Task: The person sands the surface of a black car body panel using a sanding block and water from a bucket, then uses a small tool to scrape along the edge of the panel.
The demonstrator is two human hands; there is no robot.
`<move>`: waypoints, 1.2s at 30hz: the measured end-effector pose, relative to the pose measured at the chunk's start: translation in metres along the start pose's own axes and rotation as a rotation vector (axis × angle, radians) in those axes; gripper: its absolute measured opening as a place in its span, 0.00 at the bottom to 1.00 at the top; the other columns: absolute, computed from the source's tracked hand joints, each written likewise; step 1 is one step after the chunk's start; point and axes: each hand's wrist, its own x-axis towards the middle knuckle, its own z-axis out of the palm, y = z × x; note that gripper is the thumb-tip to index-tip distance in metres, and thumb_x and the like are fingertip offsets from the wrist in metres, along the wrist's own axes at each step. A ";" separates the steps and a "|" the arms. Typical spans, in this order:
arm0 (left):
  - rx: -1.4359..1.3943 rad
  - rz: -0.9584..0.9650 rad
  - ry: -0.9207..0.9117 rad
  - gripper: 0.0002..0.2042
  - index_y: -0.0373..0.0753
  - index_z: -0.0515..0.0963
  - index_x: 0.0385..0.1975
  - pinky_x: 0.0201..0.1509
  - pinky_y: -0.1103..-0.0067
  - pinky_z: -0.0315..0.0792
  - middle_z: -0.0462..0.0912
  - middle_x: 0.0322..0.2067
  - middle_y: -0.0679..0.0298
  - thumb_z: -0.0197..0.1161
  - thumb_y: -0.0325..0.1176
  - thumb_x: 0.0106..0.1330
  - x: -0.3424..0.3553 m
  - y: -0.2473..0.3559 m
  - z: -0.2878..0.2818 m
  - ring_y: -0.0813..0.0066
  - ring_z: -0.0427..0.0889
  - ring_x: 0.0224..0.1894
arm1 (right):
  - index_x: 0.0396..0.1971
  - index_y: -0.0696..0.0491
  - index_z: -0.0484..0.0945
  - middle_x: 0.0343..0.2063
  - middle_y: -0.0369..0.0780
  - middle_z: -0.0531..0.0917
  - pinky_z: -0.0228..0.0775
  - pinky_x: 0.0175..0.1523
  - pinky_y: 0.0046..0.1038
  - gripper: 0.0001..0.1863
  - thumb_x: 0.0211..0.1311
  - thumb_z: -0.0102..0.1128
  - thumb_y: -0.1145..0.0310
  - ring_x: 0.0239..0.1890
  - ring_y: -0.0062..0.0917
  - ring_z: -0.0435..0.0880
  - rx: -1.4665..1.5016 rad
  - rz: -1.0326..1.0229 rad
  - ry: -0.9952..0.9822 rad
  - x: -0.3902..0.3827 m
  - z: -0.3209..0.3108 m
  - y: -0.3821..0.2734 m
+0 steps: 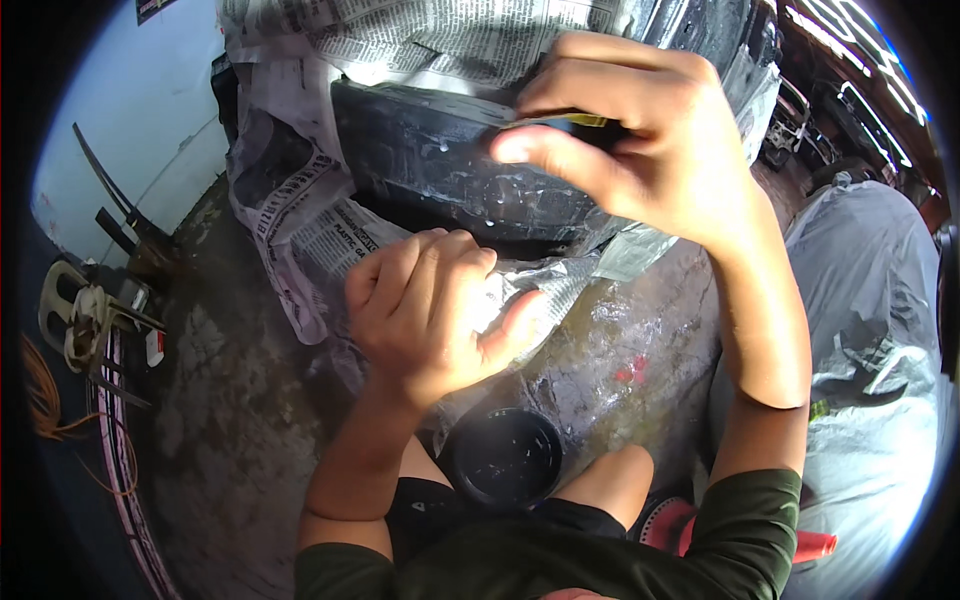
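Note:
A dark, wet panel point(450, 165) with a curved surface, streaked and dotted with droplets, stands in front of me, framed by taped newspaper point(420, 40). At its upper right, my right hand point(640, 140) pinches a thin folded sheet point(587, 119) between thumb and fingers. Grey with a yellow edge, the sheet looks like sandpaper, though most of it is hidden by the fingers. Below the panel, my left hand point(425, 310) is over the lower newspaper, fingers loosely bent and thumb apart. I see nothing in it; its fingertips are partly hidden.
A round black bowl point(506, 457) is between my knees above the wet concrete floor point(240, 430). Grey plastic sheeting point(870, 300) drapes something large at the right. A red cone-shaped thing point(815, 546) lies at the lower right. At the left are a pale plastic item point(85, 320) and orange cable point(42, 390).

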 end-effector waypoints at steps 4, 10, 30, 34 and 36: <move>0.002 -0.017 -0.022 0.19 0.44 0.80 0.31 0.48 0.71 0.67 0.85 0.32 0.67 0.69 0.55 0.63 0.003 0.003 -0.002 0.70 0.83 0.36 | 0.26 0.58 0.85 0.24 0.39 0.82 0.74 0.32 0.30 0.11 0.57 0.79 0.68 0.26 0.30 0.84 0.146 0.054 0.105 -0.043 -0.011 0.024; -0.020 0.004 -0.017 0.19 0.45 0.80 0.31 0.46 0.71 0.68 0.85 0.33 0.67 0.69 0.56 0.64 0.001 -0.003 0.000 0.69 0.83 0.36 | 0.27 0.56 0.82 0.24 0.39 0.78 0.72 0.30 0.33 0.14 0.58 0.77 0.61 0.25 0.35 0.81 -0.007 -0.066 0.072 0.004 0.002 0.009; -0.007 0.014 -0.007 0.18 0.44 0.80 0.34 0.47 0.70 0.68 0.85 0.33 0.67 0.65 0.55 0.68 -0.002 -0.003 0.003 0.68 0.85 0.37 | 0.30 0.53 0.82 0.28 0.37 0.81 0.76 0.34 0.38 0.15 0.61 0.71 0.56 0.30 0.40 0.85 -0.103 0.052 0.024 0.012 0.018 -0.010; -0.014 -0.001 -0.048 0.18 0.42 0.81 0.34 0.47 0.69 0.68 0.86 0.34 0.66 0.72 0.50 0.61 0.000 -0.001 -0.005 0.65 0.86 0.40 | 0.25 0.54 0.84 0.24 0.37 0.81 0.74 0.28 0.31 0.14 0.58 0.77 0.60 0.24 0.34 0.84 0.052 0.078 0.144 -0.036 -0.003 0.009; -0.014 -0.018 -0.026 0.17 0.42 0.81 0.34 0.47 0.70 0.68 0.86 0.34 0.66 0.72 0.50 0.61 0.001 0.003 -0.003 0.65 0.86 0.39 | 0.25 0.54 0.84 0.24 0.37 0.82 0.74 0.28 0.32 0.15 0.60 0.76 0.58 0.24 0.33 0.84 0.104 0.068 0.134 -0.041 -0.006 0.018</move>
